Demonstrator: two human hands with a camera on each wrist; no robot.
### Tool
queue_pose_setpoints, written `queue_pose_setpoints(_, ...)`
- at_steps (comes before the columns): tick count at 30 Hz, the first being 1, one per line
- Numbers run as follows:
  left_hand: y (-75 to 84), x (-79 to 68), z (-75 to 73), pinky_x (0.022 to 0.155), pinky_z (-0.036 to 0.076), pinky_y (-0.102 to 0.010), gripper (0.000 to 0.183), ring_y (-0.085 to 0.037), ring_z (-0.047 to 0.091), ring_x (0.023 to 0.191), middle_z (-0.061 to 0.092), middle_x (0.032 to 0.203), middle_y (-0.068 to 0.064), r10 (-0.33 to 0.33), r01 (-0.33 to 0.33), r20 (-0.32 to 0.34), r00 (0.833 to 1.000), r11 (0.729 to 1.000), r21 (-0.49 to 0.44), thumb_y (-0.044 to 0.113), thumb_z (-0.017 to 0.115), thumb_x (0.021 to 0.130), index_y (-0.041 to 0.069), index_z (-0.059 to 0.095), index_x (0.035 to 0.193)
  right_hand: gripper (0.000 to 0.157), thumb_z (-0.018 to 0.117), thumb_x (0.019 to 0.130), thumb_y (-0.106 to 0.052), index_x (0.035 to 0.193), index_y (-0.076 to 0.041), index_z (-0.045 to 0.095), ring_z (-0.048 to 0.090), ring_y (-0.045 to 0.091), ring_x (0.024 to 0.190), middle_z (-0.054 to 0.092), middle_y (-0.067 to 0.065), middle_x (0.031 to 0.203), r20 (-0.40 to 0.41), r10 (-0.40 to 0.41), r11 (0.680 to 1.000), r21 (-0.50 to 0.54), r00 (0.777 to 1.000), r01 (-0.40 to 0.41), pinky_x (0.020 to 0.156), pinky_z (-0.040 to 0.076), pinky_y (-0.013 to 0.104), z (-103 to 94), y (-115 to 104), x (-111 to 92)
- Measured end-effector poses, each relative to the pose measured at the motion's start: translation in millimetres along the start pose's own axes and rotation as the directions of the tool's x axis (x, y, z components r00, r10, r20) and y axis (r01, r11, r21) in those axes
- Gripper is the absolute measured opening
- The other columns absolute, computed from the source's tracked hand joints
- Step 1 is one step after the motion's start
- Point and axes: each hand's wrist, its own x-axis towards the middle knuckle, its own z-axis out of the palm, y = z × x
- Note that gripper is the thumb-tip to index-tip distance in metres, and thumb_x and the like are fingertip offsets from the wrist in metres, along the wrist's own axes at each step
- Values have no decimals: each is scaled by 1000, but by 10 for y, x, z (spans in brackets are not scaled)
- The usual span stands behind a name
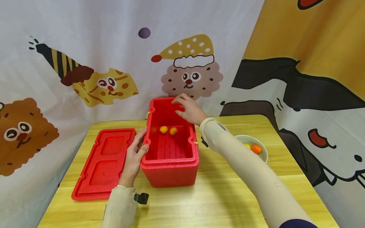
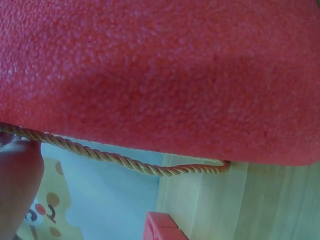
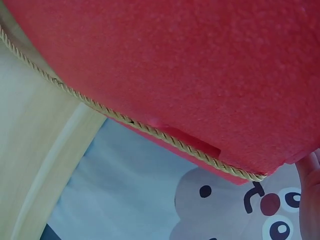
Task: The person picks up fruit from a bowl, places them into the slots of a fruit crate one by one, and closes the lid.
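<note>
A deep red foam box (image 1: 171, 163) stands on the table with its top uncovered. Inside lie small yellow-orange balls (image 1: 163, 129), slightly blurred; a fainter one shows by the left wall. My left hand (image 1: 134, 158) holds the box's left side, thumb at the rim and fingers along the outer wall. Over the far right part of the box is my right hand (image 1: 189, 109), its fingers loosely spread with nothing between them. A twisted gold rope (image 2: 135, 162) runs along the box's side in the left wrist view, and another rope (image 3: 150, 130) crosses the right wrist view.
The red lid (image 1: 106, 158) lies flat on the table, left of the box. To the right, partly behind my right sleeve, a white bowl (image 1: 265, 155) holds an orange ball (image 1: 256, 149) and some yellow ones. A printed curtain (image 1: 114, 41) hangs behind the wooden table (image 1: 176, 209).
</note>
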Motion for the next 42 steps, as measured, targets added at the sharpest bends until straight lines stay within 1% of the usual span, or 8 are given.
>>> queue_pose_setpoints(5,-14,3,-5,101,42,-26,56,-24,35,138,36,153,-7,8,-8,-5,1000,1000,-8,-5,50,95,6,41,149,31,67,90,-4,121,-5,64,51,25,115,49,7,125,0,-12,1000,8,1000,12,97,46,29,-4,-6,-15)
queue_pose_setpoints(14,-5,15,-5,101,42,-27,57,-24,34,138,36,153,-5,2,-2,3,1000,1000,-11,-5,50,95,6,41,150,31,66,92,-7,123,-8,64,54,24,110,49,5,125,7,44,998,50,999,-44,98,46,34,-35,8,-74)
queue_pose_setpoints(21,-6,29,-2,103,40,-26,56,-24,34,138,36,153,-7,13,-13,8,1000,1000,-11,-5,51,95,6,41,149,31,67,91,-7,123,-8,64,54,22,112,50,4,124,-19,65,994,87,998,-63,100,44,30,-105,0,-109)
queue_pose_setpoints(25,-10,18,-9,103,40,-26,55,-24,34,139,36,153,-8,8,-8,2,1000,1000,-16,-5,51,95,5,42,149,37,67,92,-7,128,-7,61,53,24,111,51,7,125,-36,84,988,137,996,-78,99,45,35,-158,-4,-162)
queue_pose_setpoints(30,-22,9,-13,103,40,-25,56,-23,33,139,37,152,-8,14,-14,-7,1000,1000,-15,-6,51,95,5,42,149,46,66,91,-4,135,-5,54,52,27,113,53,8,125,-82,106,962,260,991,-81,101,44,43,-255,3,-270)
queue_pose_setpoints(36,-35,17,-4,104,38,-24,56,-24,32,140,37,153,-9,23,-23,-3,1000,1000,-5,-6,51,94,4,42,149,43,67,92,-6,133,-7,57,53,24,114,56,4,123,-153,130,931,359,980,-68,99,46,43,-406,-14,-471)
queue_pose_setpoints(39,-37,15,-7,104,38,-24,56,-23,32,140,37,153,-9,22,-22,-4,1000,1000,-4,-7,50,94,4,42,148,42,67,91,-5,132,-8,57,53,26,115,57,6,123,-173,141,917,395,975,-62,99,46,46,-466,-22,-594)
queue_pose_setpoints(42,-29,11,-15,104,38,-24,56,-24,32,140,37,152,-9,31,-31,-14,999,1000,-1,-8,50,94,3,42,148,42,67,91,-4,132,-5,57,53,29,116,58,11,125,-192,142,915,399,971,-54,99,45,49,-520,-16,-701)
